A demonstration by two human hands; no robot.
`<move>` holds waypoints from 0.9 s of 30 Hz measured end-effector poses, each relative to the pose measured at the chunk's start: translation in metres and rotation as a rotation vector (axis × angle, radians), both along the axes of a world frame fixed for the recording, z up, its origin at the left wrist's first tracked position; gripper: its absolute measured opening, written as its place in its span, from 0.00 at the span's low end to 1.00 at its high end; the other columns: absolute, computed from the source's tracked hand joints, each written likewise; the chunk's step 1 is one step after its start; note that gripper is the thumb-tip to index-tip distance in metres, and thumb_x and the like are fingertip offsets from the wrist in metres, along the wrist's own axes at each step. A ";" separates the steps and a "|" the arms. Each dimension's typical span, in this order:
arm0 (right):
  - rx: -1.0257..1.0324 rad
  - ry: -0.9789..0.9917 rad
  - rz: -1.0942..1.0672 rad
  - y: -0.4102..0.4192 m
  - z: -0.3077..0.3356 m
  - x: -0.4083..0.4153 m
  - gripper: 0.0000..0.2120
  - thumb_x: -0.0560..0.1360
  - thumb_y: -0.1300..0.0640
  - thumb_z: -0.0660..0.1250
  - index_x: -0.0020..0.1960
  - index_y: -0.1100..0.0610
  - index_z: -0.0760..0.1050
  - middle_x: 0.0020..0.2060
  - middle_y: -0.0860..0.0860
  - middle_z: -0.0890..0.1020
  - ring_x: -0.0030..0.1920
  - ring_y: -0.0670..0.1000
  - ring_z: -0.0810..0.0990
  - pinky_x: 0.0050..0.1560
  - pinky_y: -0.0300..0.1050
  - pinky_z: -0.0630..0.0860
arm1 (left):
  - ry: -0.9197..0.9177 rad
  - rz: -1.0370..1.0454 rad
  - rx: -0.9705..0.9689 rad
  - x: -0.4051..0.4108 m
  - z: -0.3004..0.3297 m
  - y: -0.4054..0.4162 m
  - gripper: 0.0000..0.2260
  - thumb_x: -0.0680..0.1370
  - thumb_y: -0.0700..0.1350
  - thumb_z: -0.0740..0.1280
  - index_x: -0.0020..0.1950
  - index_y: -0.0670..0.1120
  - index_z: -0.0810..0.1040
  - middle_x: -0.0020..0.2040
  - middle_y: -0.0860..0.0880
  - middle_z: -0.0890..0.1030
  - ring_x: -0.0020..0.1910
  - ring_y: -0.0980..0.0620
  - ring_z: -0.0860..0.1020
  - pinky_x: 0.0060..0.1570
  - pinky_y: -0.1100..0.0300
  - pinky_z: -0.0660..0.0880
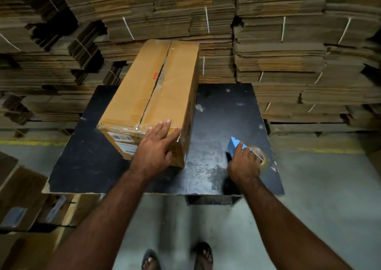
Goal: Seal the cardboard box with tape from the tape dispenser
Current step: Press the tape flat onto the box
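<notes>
Box position: the cardboard box (152,96) lies long-ways on the black table (226,113), near end towards me, far end overhanging the table's far edge, to the left of my tool.
Left hand: my left hand (153,149) lies flat on the near right corner of the box, fingers straight and spread, pressing rather than gripping.
Right hand: my right hand (244,162) is curled round the tape dispenser (237,145), low over the table near its right edge; the blue body pokes out past my knuckles and the tape roll (257,152) shows behind them.
Seam: the centre seam (156,84) gapes along most of the top; only some clear film crosses the near edge.
Box handling: stiff corrugated board, probably light for its length. The flaps likely give under pressure, so I'd press at the edges, not mid-flap.
Best hold: a flat palm at the near corner stops it sliding on the smooth tabletop.
Dispenser handling: rigid and easy to grip by the handle; its cutting edge, unseen here, deserves respect.
Surroundings: bundles of flattened cardboard (288,43) are stacked behind the table.
</notes>
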State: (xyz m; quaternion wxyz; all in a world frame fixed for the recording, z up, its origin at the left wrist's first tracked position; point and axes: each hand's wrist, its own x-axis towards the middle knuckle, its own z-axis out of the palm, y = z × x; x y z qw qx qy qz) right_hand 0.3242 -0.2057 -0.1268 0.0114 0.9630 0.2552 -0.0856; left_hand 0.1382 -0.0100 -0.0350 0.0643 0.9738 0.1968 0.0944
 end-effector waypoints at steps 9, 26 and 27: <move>-0.205 -0.102 0.072 0.003 -0.043 -0.026 0.34 0.75 0.54 0.66 0.75 0.70 0.61 0.59 0.58 0.81 0.57 0.51 0.81 0.54 0.40 0.76 | 0.015 -0.001 -0.008 -0.001 0.004 0.000 0.38 0.73 0.40 0.70 0.79 0.55 0.57 0.80 0.47 0.54 0.79 0.47 0.52 0.77 0.47 0.48; 0.814 -0.007 0.223 0.081 0.136 -0.063 0.13 0.76 0.54 0.66 0.61 0.53 0.77 0.55 0.52 0.80 0.54 0.54 0.79 0.51 0.50 0.77 | -0.284 0.102 -0.446 -0.026 0.031 0.015 0.26 0.74 0.40 0.66 0.73 0.49 0.71 0.73 0.49 0.71 0.73 0.52 0.68 0.73 0.51 0.64; 0.847 0.004 0.270 0.091 0.143 -0.072 0.13 0.77 0.55 0.67 0.60 0.53 0.77 0.54 0.51 0.80 0.53 0.53 0.79 0.51 0.49 0.77 | -0.422 0.182 -0.422 -0.035 0.034 0.022 0.22 0.75 0.40 0.65 0.69 0.47 0.75 0.68 0.49 0.77 0.67 0.52 0.73 0.68 0.52 0.70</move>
